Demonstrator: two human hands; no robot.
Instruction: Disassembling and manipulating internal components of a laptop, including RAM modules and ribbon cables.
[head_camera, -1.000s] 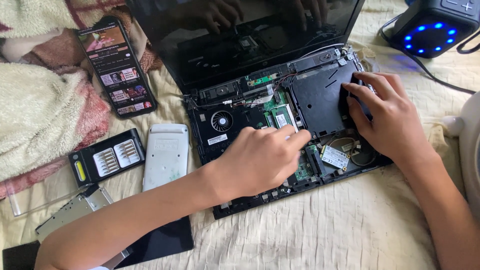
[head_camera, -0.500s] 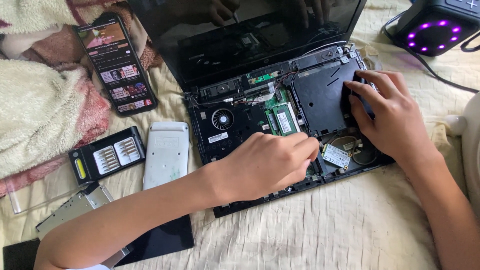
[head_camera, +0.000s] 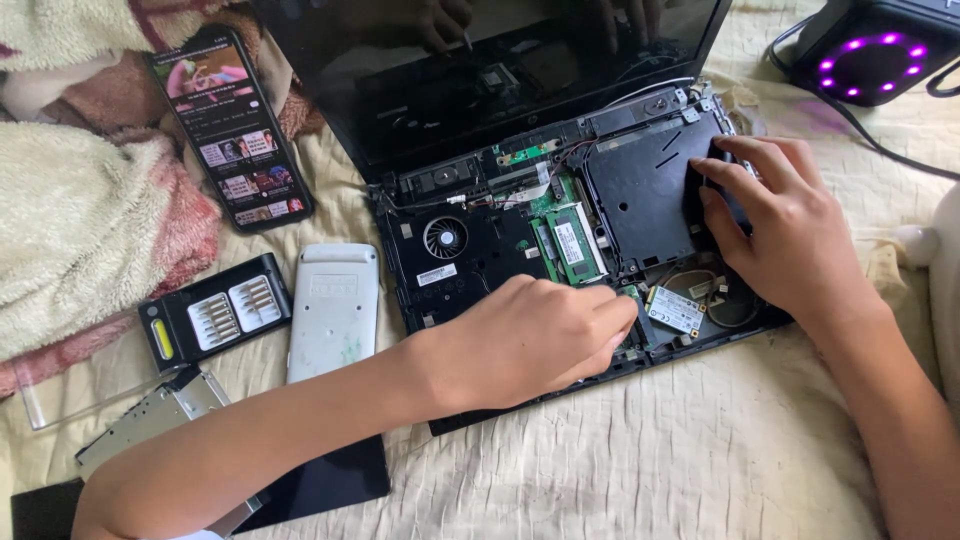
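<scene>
We are observing an opened laptop (head_camera: 500, 235) lying on a quilted cream bedspread (head_camera: 700, 460), its base cover off, exposing a round fan (head_camera: 445, 238) and a green memory module (head_camera: 573, 243). The left hand (head_camera: 530, 340) is curling over the base's front edge, hiding its fingertips; we cannot tell whether it is grasping anything. The right hand (head_camera: 775, 230) is pressing flat on the matte black drive bay (head_camera: 640, 190), gripping nothing. The glossy screen (head_camera: 490, 60) is running out of frame.

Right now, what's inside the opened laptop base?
Showing: a round fan, a green memory stick, a small white card and loose wires. The left hand and right hand cover what lies beneath them.
</scene>
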